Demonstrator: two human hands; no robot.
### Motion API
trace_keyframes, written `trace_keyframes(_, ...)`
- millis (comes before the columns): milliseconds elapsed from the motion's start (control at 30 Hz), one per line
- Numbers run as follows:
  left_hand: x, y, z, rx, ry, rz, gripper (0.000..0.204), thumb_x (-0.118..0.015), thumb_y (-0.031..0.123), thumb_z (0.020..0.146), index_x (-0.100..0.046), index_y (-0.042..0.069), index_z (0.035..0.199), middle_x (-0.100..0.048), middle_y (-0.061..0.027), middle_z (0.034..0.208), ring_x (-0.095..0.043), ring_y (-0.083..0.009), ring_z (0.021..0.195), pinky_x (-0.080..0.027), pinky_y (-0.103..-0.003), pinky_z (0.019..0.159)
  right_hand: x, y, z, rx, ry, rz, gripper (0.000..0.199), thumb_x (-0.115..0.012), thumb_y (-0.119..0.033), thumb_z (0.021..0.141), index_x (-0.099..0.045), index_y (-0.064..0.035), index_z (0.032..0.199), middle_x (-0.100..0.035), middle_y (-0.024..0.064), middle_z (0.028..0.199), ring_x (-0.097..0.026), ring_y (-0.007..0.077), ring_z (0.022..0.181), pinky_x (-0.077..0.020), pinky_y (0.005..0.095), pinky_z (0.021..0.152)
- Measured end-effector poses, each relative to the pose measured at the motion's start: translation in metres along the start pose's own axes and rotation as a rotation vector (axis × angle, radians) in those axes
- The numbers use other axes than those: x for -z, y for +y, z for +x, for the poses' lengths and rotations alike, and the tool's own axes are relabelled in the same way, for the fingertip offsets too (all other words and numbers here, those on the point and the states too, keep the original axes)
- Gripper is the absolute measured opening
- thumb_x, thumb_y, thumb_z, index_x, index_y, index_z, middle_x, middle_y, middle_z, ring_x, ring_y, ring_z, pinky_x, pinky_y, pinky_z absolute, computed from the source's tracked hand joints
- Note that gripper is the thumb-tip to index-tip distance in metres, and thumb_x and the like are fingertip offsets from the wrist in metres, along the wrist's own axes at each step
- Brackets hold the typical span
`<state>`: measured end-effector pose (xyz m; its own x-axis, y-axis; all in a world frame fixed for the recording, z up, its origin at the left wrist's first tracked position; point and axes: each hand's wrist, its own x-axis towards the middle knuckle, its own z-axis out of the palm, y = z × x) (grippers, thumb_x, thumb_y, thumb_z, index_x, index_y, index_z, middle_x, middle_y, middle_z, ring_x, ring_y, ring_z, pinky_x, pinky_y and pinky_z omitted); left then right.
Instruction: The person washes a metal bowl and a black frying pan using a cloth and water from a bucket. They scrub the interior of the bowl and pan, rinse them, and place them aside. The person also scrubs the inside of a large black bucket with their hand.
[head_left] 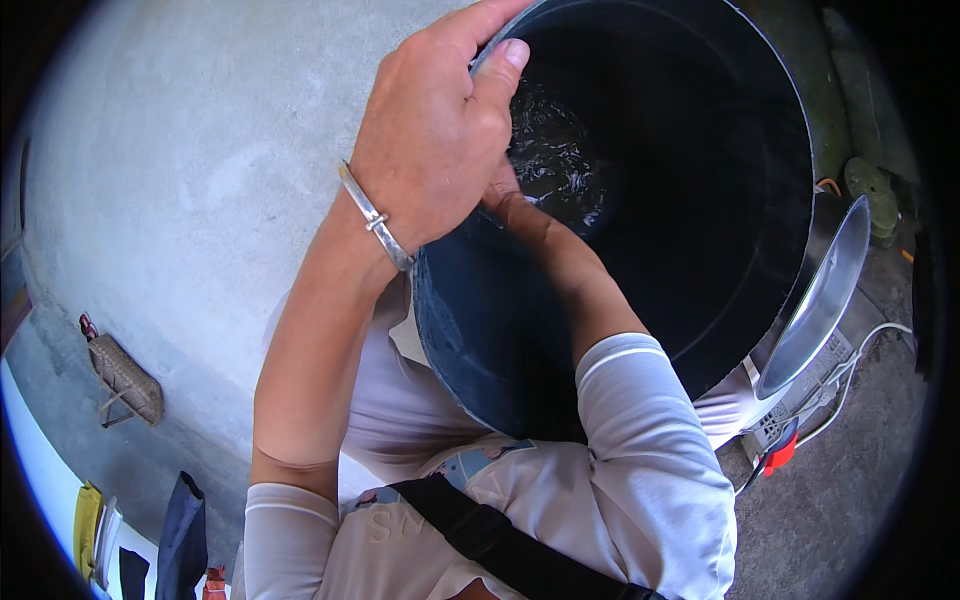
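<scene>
A large black bucket (700,190) fills the upper right, its mouth tilted up toward me and some rippling water (560,165) at its bottom. My left hand (440,115), with a silver bangle (372,213) on the wrist, is closed over the bucket's left rim, the thumb lying on the inner side. My right arm reaches down into the bucket. Only a part of my right hand (502,190) shows near the water, behind the left hand; its fingers are hidden, so what they touch or hold cannot be seen.
A shiny metal basin (815,305) stands right of the bucket, near white cables (850,375) and a red-and-black item (780,452). A woven basket-like object (127,375) lies at the left. Hanging cloths (180,530) show at the lower left. Pale concrete floor (200,180) spreads on the left.
</scene>
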<state>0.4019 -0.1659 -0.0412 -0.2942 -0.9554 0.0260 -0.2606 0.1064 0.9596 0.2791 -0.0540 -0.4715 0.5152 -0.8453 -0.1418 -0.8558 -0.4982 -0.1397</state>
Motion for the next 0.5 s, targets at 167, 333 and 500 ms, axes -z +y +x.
trace_keyframes(167,0.007,-0.003,-0.004,-0.034,-0.004,0.019,0.032,-0.044,0.007,0.089,-0.050,-0.005,0.117,-0.060,-0.0215,0.107,-0.058,-0.0289,0.101,-0.041,-0.031,0.090,0.086,0.009,-0.004,0.013,0.004,0.008,0.019,-0.051,-0.013,0.078,-0.065,-0.0154,0.091,-0.061,0.0021,0.098,-0.051,0.0204,0.101,-0.0393,0.0346,0.083)
trace_keyframes(333,0.004,0.027,-0.005,0.020,-0.007,0.124,0.031,-0.044,0.007,0.089,-0.050,-0.005,0.117,-0.060,-0.0214,0.106,-0.058,-0.0292,0.101,-0.042,-0.031,0.090,0.069,0.102,-0.035,-0.549,-0.075,-0.013,0.016,-0.048,-0.011,0.082,-0.061,-0.0095,0.093,-0.055,0.0105,0.105,-0.050,0.0253,0.102,-0.0453,0.0349,0.082)
trace_keyframes(500,0.002,0.032,0.002,0.098,-0.021,0.013,0.031,-0.043,0.007,0.089,-0.051,-0.005,0.117,-0.060,-0.0212,0.106,-0.058,-0.0294,0.101,-0.042,-0.032,0.089,0.022,0.069,-0.064,-0.588,-0.432,-0.322,0.037,-0.050,-0.017,0.083,-0.057,0.0052,0.112,-0.036,0.0187,0.132,-0.042,0.0328,0.108,-0.0427,0.0356,0.087)
